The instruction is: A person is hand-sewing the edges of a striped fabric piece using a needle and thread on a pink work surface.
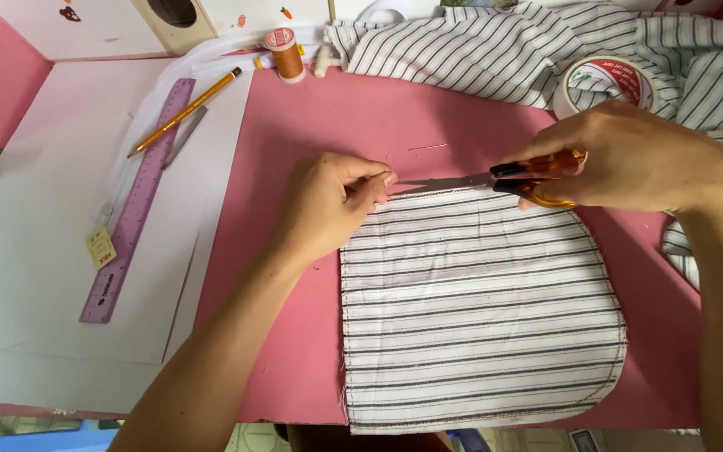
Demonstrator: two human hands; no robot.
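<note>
A striped cloth piece point(479, 310), white with dark lines and rounded at two corners, lies flat on the pink surface point(311, 125), and everything else can be placed from it. At its upper left corner the left hand point(332, 201) is closed, pinching the cloth's top edge between thumb and fingertips. Along the same top edge, toward the right, the right hand point(638, 159) is wrapped around the orange handles of a pair of scissors point(495, 178); the blades point left along the edge, their tip close to the left hand's fingers. Whether the blades are cutting cloth or a thread cannot be told.

Above the cloth piece, past a bare strip of pink, a heap of the same striped fabric point(512, 50) spreads along the far side, and a roll of tape point(608, 84) sits just above the right hand, partly hidden by it. Up and to the left of the cloth stands a spool of orange thread point(286, 54). Well to the left, a white sheet point(52, 234) covers that part of the surface; on it lie a purple ruler point(137, 205) running lengthwise, a yellow pencil point(186, 111) laid slantwise across the ruler's upper end, and a small yellow tag point(100, 248) touching the ruler's left side. The right forearm crosses the cloth's right side and covers more striped fabric there.
</note>
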